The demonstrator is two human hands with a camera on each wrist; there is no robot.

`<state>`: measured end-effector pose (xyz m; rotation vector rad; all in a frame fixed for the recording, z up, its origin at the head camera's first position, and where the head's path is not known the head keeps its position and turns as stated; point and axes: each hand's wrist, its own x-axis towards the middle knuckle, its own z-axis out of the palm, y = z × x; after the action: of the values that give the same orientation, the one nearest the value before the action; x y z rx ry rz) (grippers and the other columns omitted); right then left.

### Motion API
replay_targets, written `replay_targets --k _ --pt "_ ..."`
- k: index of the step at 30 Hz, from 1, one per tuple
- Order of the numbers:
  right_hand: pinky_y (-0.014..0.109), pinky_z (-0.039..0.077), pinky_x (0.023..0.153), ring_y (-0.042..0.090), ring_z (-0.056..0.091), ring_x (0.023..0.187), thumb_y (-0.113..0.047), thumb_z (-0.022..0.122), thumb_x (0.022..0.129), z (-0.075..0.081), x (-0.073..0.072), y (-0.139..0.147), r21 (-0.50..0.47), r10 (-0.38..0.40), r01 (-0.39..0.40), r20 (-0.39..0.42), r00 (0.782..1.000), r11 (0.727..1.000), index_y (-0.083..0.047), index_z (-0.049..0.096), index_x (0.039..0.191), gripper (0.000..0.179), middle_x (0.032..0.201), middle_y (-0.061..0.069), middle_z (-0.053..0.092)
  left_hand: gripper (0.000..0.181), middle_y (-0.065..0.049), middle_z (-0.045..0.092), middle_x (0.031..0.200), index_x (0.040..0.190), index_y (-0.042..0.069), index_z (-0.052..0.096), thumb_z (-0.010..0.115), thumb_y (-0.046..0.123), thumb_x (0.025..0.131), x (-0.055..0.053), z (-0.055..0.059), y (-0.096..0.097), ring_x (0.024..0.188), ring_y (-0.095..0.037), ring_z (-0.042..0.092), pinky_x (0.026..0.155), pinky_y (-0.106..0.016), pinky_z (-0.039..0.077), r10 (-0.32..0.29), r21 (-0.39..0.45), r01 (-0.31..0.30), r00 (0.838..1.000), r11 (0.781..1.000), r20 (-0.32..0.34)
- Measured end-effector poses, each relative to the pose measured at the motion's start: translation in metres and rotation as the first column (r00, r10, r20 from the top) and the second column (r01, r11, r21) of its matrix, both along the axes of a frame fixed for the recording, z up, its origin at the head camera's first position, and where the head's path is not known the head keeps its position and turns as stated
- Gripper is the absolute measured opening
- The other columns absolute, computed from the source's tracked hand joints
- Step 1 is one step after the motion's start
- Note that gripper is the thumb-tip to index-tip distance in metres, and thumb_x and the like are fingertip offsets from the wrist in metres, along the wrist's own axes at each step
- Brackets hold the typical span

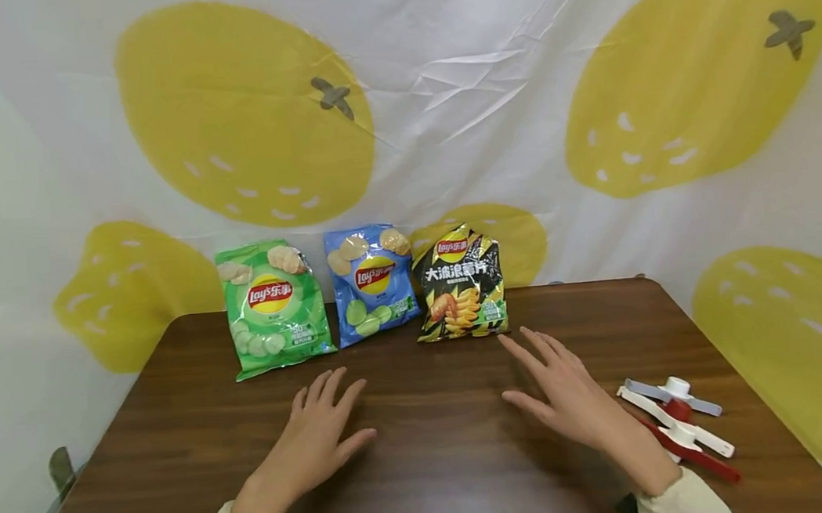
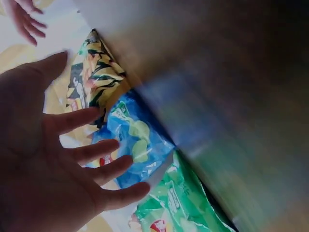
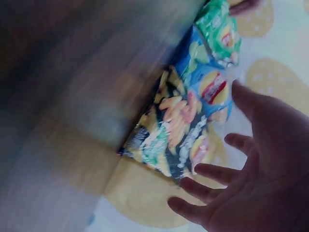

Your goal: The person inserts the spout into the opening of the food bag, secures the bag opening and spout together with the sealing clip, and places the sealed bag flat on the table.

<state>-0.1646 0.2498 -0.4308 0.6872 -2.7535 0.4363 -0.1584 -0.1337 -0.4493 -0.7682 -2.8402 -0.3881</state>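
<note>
1. Head view: the green cucumber Lay's bag, blue lime Lay's bag and black wavy-chip Lay's bag stand side by side at the table's far edge, fronts facing me, probably leaned on the lemon-print cloth for support.
2. Grey, white and red bag clips lie crossed in a pile beyond my right wrist, perhaps set aside to leave the middle free.
3. My left hand holds nothing: back upward, fingers spread, nearest the green and blue bags.
4. My right hand is likewise spread, fingertips just beside the black bag; I cannot tell whether they touch.
</note>
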Motion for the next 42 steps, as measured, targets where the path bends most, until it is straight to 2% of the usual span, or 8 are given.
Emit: replay_targets --k 6,11,15,20,25,28,36,42 --pt "0.063 0.035 0.105 0.047 0.035 0.137 -0.032 0.066 0.097 -0.005 -0.053 -0.002 -0.197 0.021 0.015 0.177 0.984 0.98 -0.007 0.024 0.157 0.077 0.152 0.029 0.032 0.047 -0.02 0.054 0.133 0.13 0.003 0.059 0.068 0.033 0.095 -0.022 0.005 0.012 0.121 -0.038 0.054 0.094 -0.056 0.048 -0.067 0.069 0.059 0.99 0.996 0.123" --pt "0.062 0.026 0.111 0.047 0.021 0.144 -0.029 0.06 0.1 -0.006 -0.089 0.003 -0.361 -0.051 0.159 0.289 0.956 0.919 0.001 0.01 0.157 0.082 0.158 0.031 0.019 0.041 -0.015 0.058 0.127 0.128 0.0 0.06 0.065 0.027 0.097 -0.055 0.003 0.043 0.12 -0.032 0.056 0.1 -0.049 0.046 -0.122 0.21 0.078 0.972 0.975 0.203" --pt "0.062 0.02 0.114 0.047 0.014 0.146 -0.03 0.057 0.102 -0.01 -0.106 0.005 -0.43 -0.084 0.258 0.383 0.92 0.865 0.003 0.003 0.157 0.084 0.161 0.03 0.009 0.043 -0.017 0.057 0.131 0.131 0.0 0.058 0.064 0.027 0.098 -0.08 0.003 0.065 0.124 -0.034 0.052 0.103 -0.051 0.042 -0.091 0.279 0.026 0.971 0.96 0.222" --pt "0.058 0.023 0.115 0.044 0.019 0.146 -0.03 0.057 0.101 -0.022 -0.122 -0.003 -0.509 -0.029 0.293 0.465 0.885 0.809 0.001 0.004 0.157 0.083 0.16 0.028 0.017 0.045 -0.02 0.057 0.133 0.133 -0.002 0.054 0.064 0.024 0.097 -0.099 0.003 0.078 0.127 -0.036 0.05 0.106 -0.052 0.039 -0.027 0.35 -0.066 0.967 0.935 0.253" --pt "0.055 0.027 0.113 0.041 0.027 0.144 -0.026 0.057 0.101 -0.032 -0.126 -0.006 -0.642 0.054 0.386 0.554 0.83 0.662 0.001 0.015 0.156 0.074 0.156 0.027 0.027 0.06 -0.028 0.044 0.144 0.144 -0.006 0.041 0.063 0.025 0.098 -0.107 0.0 0.094 0.136 -0.044 0.039 0.111 -0.055 0.032 -0.066 0.356 -0.067 0.934 0.932 0.35" --pt "0.054 0.029 0.113 0.037 0.03 0.144 -0.024 0.058 0.101 -0.038 -0.126 -0.007 -0.686 0.067 0.419 0.562 0.824 0.595 0.0 0.025 0.154 0.067 0.155 0.024 0.032 0.07 -0.029 0.033 0.152 0.151 -0.006 0.029 0.062 0.026 0.098 -0.109 -0.003 0.105 0.141 -0.046 0.029 0.114 -0.057 0.027 -0.101 0.355 -0.043 0.921 0.934 0.377" --pt "0.047 0.04 0.103 0.03 0.055 0.121 -0.017 0.056 0.102 -0.052 -0.123 0.0 -0.742 0.146 0.366 0.524 0.839 0.561 -0.002 0.044 0.146 0.048 0.135 0.022 0.057 0.083 -0.021 0.018 0.162 0.158 0.002 0.011 0.06 0.031 0.099 -0.111 -0.006 0.108 0.149 -0.042 0.012 0.119 -0.054 0.016 -0.175 0.318 0.015 0.859 0.948 0.481" --pt "0.042 0.045 0.096 0.022 0.06 0.108 -0.013 0.06 0.1 -0.054 -0.122 0.011 -0.718 0.141 0.338 0.517 0.844 0.608 0.003 0.052 0.137 0.042 0.124 0.021 0.063 0.068 -0.022 0.061 0.124 0.148 -0.003 0.031 0.062 0.029 0.098 -0.118 -0.01 0.108 0.116 -0.033 0.058 0.099 -0.047 0.045 -0.16 0.476 -0.076 0.885 0.876 0.437"
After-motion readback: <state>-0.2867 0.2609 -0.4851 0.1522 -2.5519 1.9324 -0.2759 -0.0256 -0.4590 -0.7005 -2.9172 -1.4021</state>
